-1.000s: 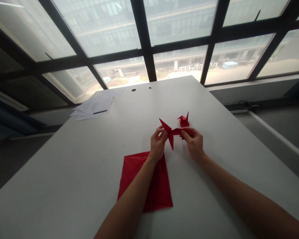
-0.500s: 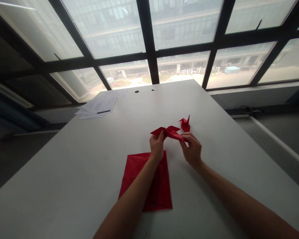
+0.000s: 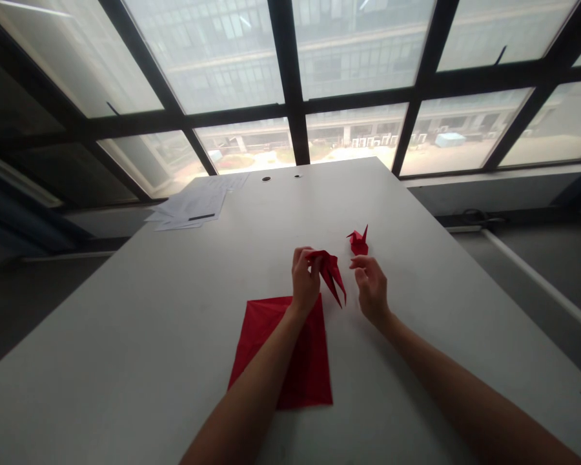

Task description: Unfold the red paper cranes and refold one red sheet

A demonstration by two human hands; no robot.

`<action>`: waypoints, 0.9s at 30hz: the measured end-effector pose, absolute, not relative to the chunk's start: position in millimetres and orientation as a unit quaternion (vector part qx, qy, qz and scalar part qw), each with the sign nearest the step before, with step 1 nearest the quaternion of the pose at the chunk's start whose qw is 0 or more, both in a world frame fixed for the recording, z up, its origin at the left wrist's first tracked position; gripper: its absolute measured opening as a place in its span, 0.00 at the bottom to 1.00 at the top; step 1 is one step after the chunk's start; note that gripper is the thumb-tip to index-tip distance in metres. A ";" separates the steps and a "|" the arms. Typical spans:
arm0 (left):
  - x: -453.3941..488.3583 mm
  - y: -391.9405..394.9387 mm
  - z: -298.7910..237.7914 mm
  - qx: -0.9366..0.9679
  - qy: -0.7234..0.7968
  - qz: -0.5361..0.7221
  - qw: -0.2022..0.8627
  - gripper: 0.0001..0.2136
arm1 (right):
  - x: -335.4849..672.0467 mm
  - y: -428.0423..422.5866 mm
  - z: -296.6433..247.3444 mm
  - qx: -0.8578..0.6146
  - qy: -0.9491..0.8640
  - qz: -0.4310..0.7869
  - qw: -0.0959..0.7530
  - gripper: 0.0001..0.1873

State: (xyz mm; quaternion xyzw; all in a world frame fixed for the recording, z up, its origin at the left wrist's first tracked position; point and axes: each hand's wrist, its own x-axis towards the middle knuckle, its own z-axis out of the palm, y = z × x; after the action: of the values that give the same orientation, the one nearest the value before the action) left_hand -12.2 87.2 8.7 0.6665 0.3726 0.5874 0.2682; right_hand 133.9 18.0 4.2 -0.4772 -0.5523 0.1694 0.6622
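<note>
My left hand (image 3: 304, 283) pinches a half-folded red paper figure (image 3: 330, 272) just above the white table (image 3: 126, 336), its pointed flaps hanging down to the right. My right hand (image 3: 370, 285) hovers a little to the right of the figure, fingers loosely curled and apart, holding nothing. A small finished red paper crane (image 3: 358, 241) stands on the table just beyond my right hand. Flat red paper sheets (image 3: 285, 361) lie under my left forearm.
A loose pile of white printed papers (image 3: 188, 208) sits at the far left corner of the table. Two small round holes (image 3: 266, 178) mark the far edge. Large windows with dark frames rise behind the table; floor drops away on both sides.
My right hand has let go of the red figure and drawn slightly aside. The figure, earlier stretched between both hands, now hangs from my left hand alone, turned downward.
</note>
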 end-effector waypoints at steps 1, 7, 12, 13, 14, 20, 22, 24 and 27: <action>-11.5 85.6 10.5 0.696 0.355 0.575 0.242 0.03 | 133.7 19.1 4.3 -0.487 -0.554 0.161 0.656 0.08; 1.0 76.9 8.4 0.702 0.352 0.562 0.262 0.03 | 130.8 24.2 2.9 -0.511 -0.570 0.185 0.616 0.06; 8.8 68.0 5.6 0.675 0.394 0.583 0.222 0.05 | 130.6 26.8 -4.6 -0.523 -0.508 0.234 0.643 0.08; 9.9 66.1 5.9 0.698 0.383 0.560 0.227 0.04 | 130.7 27.0 -5.3 -0.524 -0.501 0.232 0.648 0.08; 11.0 64.5 6.2 0.718 0.372 0.537 0.241 0.03 | 130.9 27.0 -5.7 -0.525 -0.497 0.225 0.653 0.08; 12.2 66.0 5.2 0.721 0.346 0.491 0.346 0.12 | 132.7 27.1 -4.8 -0.518 -0.497 0.203 0.666 0.07; 10.4 68.4 5.2 0.726 0.338 0.485 0.352 0.14 | 132.7 27.3 -4.5 -0.518 -0.499 0.195 0.667 0.07; 9.0 69.6 5.6 0.728 0.336 0.486 0.347 0.15 | 131.8 27.2 -4.0 -0.520 -0.507 0.186 0.662 0.08; 8.9 69.2 6.0 0.715 0.347 0.503 0.340 0.13 | 129.8 26.0 -2.8 -0.529 -0.516 0.164 0.653 0.07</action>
State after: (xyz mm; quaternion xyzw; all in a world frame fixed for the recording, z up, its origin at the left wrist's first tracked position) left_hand 8.9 69.2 6.0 0.7145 0.3471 0.5032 0.3402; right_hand 129.8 26.0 -2.8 -0.5294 -0.5163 0.1641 0.6529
